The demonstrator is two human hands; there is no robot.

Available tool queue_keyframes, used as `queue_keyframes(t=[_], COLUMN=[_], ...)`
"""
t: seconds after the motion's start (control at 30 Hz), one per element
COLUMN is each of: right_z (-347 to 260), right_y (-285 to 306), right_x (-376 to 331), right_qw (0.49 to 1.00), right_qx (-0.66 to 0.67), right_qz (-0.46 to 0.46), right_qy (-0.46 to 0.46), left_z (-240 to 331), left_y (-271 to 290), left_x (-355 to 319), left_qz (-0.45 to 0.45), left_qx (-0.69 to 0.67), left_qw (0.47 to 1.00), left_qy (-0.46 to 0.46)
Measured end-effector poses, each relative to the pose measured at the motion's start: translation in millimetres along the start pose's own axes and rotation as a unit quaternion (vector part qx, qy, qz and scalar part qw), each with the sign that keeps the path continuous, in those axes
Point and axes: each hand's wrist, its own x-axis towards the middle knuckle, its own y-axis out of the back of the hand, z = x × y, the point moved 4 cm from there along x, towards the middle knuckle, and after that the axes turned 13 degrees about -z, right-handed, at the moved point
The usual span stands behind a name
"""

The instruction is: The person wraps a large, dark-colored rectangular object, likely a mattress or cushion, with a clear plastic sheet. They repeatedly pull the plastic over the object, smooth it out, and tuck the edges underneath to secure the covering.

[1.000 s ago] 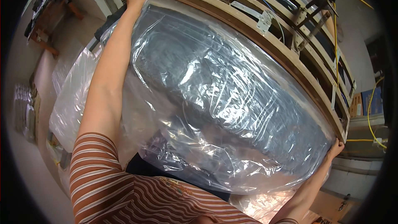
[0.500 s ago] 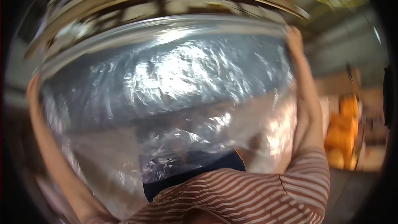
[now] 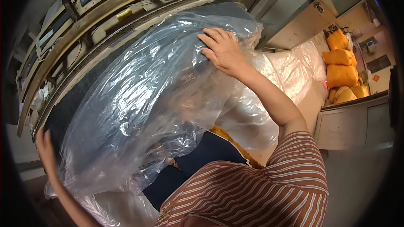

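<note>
A large sheet of clear plastic film [image 3: 139, 88] lies crumpled and shiny over a dark, wide surface [image 3: 78, 90] and drapes down in front of my body. My right hand [image 3: 223, 50] rests flat on the film near its far right part, palm down with fingers spread. At the far left, my left hand [image 3: 44, 145] is beside the edge of the dark surface, blurred by motion. Its fingers look stretched and apart, with no film visible between them. The film's left edge lies just right of that hand.
Curved-looking wooden rails [image 3: 90, 19] of a machine frame run along the far side. More clear film [image 3: 290, 65] covers something to the right. Orange bundles [image 3: 341, 75] are stacked beyond it, above a pale cabinet [image 3: 341, 128]. A door [image 3: 301, 25] stands at the back right.
Both hands were at the film's two far corners, holding it stretched out. Now the film lies lower and looser, my right hand is flat on it, and the view has turned.
</note>
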Motion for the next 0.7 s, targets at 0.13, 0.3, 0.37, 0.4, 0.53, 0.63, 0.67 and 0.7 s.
queue_keyframes(t=[0.13,0.3,0.37,0.4,0.53,0.63,0.67,0.7], right_z=[18.0,103.4,133.8,137.2,61.4,-9.6,-11.7,-12.1], right_y=[-11.2,-35.8,-29.0,-21.9,-19.6,-6.4,-3.3,0.6], right_x=[13.8,47.7,61.3,64.7,32.1,1.9,2.0,6.9], right_qw=[0.996,0.984,0.979,0.977,0.998,0.985,0.988,0.990], right_qx=[0.070,0.020,0.014,0.015,0.016,0.025,0.034,0.041], right_qz=[0.051,0.022,0.006,0.001,0.055,0.085,0.081,0.082], right_qy=[-0.036,-0.178,-0.202,-0.211,0.007,0.147,0.129,0.111], left_z=[216.2,216.2,208.0,194.0,56.6,-9.2,-9.6,-11.6], left_y=[-79.8,-103.1,-102.8,-98.2,-37.7,5.4,14.0,20.3], left_x=[-13.1,1.8,-3.5,-6.6,-51.1,-99.3,-106.0,-113.3], left_qz=[0.026,0.013,0.019,0.023,0.054,0.046,0.020,0.027], left_qx=[-0.002,-0.189,-0.199,-0.202,-0.138,0.011,0.024,0.039], left_qw=[0.978,0.970,0.966,0.969,0.988,0.998,0.999,0.999], left_qy=[-0.208,-0.151,-0.162,-0.139,-0.039,-0.041,-0.019,-0.016])
